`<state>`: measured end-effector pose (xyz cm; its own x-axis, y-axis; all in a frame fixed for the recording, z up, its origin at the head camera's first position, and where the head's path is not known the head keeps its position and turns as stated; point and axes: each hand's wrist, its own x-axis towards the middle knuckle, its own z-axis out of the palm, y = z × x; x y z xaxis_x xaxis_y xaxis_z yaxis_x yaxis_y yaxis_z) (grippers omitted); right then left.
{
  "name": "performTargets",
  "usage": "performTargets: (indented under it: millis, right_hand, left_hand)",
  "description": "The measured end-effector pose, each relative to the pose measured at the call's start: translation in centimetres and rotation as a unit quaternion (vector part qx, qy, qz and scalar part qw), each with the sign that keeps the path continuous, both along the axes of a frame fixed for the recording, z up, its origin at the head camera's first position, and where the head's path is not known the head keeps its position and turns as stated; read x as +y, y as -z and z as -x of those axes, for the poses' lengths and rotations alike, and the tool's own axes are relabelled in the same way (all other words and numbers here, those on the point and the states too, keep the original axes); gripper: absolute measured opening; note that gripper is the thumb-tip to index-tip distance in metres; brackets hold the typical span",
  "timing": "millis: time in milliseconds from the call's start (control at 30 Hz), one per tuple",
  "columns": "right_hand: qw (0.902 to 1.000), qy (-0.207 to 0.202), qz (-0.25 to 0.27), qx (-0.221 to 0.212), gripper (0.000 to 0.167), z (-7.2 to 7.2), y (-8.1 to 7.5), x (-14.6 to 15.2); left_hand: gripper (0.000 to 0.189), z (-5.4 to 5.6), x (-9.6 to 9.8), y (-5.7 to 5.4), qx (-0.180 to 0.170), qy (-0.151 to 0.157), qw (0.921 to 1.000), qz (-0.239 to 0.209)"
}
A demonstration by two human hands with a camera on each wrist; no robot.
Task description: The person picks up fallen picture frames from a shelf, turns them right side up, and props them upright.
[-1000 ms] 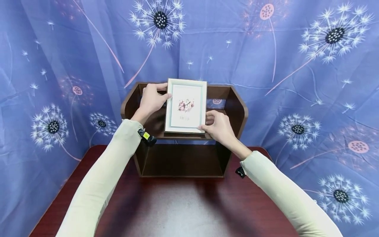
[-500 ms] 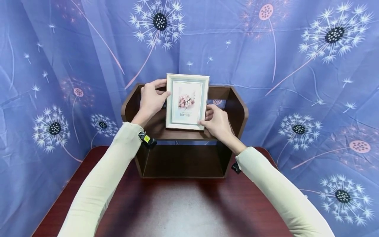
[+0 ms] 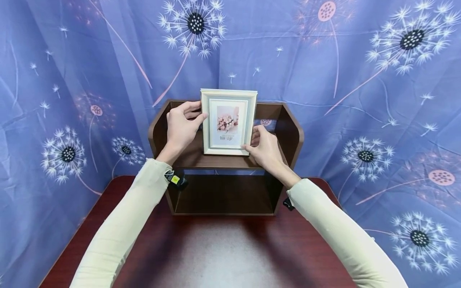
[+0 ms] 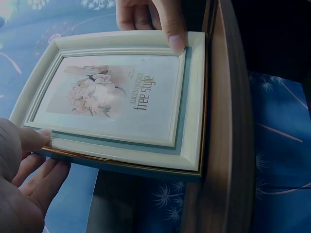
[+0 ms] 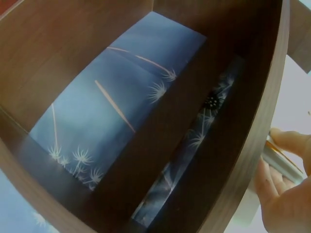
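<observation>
A cream picture frame (image 3: 229, 95) with a blue-grey inner band and a flower print marked "free style" stands on the upper board of a dark brown shelf unit (image 3: 216, 163), facing me. My left hand (image 3: 180, 127) pinches its left edge near mid-height, thumb on the front and fingers behind. My right hand (image 3: 267, 148) grips the lower right edge, its thumb over the front corner. In the left wrist view the frame's bottom edge lies close along the board's front edge (image 4: 221, 116). The right wrist view shows only a sliver of the frame (image 5: 284, 164) between thumb and fingers.
Below the upper board is the shelf unit's lower compartment (image 3: 225, 194). Curved side panels (image 3: 293, 136) rise at both ends. The unit stands on a reddish-brown table (image 3: 223, 248), with a blue dandelion-print curtain (image 3: 306, 64) behind and at both sides.
The picture frame has shifted slightly up and back in the head view and looks a little wider, its glare gone. The right hand has moved up with it; both hands keep their hold.
</observation>
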<state>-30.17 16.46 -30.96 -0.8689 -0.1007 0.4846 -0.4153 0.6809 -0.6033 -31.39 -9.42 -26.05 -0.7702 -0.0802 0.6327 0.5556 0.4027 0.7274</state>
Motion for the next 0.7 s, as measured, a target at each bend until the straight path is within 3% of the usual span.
performTargets:
  millis: [333,700]
  right_hand:
    - [0.9997,-0.021,-0.014,0.005,0.045,-0.5,0.2,0.1]
    - [0.9993,-0.026,-0.021,0.016,0.041,-0.9,0.5,0.2]
  left_hand:
    - [0.037,-1.2,-0.1,0.7,0.019,0.023,0.9987,-0.041]
    - [0.035,-2.3,0.0,1.6,0.024,-0.001,0.9993,-0.029]
